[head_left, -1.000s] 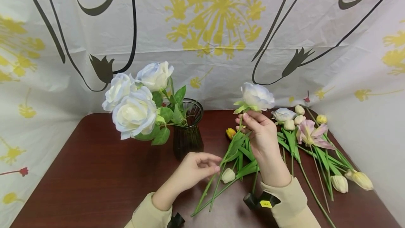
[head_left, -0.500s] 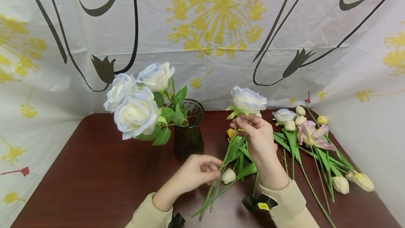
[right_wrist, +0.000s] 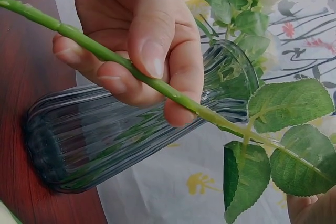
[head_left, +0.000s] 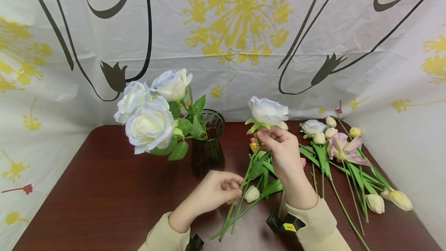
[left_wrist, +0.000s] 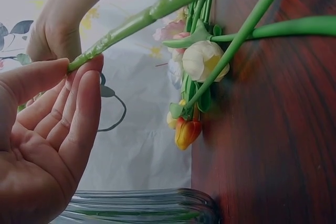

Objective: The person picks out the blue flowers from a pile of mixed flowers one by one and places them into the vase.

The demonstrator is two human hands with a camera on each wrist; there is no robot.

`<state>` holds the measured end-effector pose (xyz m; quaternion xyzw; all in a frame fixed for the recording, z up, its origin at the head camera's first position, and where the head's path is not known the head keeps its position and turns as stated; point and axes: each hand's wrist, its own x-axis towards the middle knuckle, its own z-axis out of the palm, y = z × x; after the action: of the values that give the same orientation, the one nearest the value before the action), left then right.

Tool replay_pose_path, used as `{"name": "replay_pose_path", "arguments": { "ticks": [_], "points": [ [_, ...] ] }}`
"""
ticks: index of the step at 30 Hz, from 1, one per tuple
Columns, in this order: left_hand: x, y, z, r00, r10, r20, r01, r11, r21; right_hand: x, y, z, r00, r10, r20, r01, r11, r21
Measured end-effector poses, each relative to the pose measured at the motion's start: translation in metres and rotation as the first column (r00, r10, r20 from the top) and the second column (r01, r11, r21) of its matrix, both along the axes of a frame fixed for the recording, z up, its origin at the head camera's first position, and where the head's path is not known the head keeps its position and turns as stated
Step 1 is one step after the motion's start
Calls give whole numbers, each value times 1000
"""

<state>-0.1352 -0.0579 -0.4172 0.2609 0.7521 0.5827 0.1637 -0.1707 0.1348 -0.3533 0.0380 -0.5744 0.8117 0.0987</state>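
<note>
My right hand [head_left: 287, 160] pinches a pale blue-white artificial rose [head_left: 268, 110] just under its bloom, which stands upright. Lower down, the thumb and fingers of my left hand [head_left: 210, 192] pinch the same rose's green stem [left_wrist: 142, 22]. In the right wrist view the left hand [right_wrist: 142, 40] holds this stem across its fingertips, with green leaves [right_wrist: 294, 103] nearer the bloom. Left of the rose stands a dark ribbed glass vase [head_left: 208, 160], holding several blue-white roses [head_left: 149, 123] that lean left over its rim. Part of the right hand's grip is hidden in the wrist views.
Beneath the held stem lie tulips, among them a white tulip [head_left: 252, 194] and an orange-yellow one [left_wrist: 187, 132]. Several more flowers lie at the right of the dark red table [head_left: 115, 189], including a pink lily-like bloom [head_left: 343, 148]. A patterned cloth [head_left: 240, 80] hangs behind.
The right hand has shifted left and slightly down with the rose's bloom, and the stem's lower end has moved slightly right and down. My left hand has barely moved.
</note>
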Motion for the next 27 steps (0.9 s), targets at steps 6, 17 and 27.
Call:
{"name": "replay_pose_path", "arguments": {
  "ticks": [6, 17, 27],
  "points": [
    [0, -1, -1, 999, 11, -43, -12, 1000, -16, 0, 1, -1, 1000, 15, -7, -15, 1000, 8],
    [-3, -7, 2, 949, 107, -296, -135, 988, -73, -1, 6, 1, 998, 43, -54, -44, 999, -10],
    [-5, -15, 11, 862, 173, -477, -229, 971, -61, -21, 10, -20, 999, 17, 31, -16, 999, -28]
  ]
}}
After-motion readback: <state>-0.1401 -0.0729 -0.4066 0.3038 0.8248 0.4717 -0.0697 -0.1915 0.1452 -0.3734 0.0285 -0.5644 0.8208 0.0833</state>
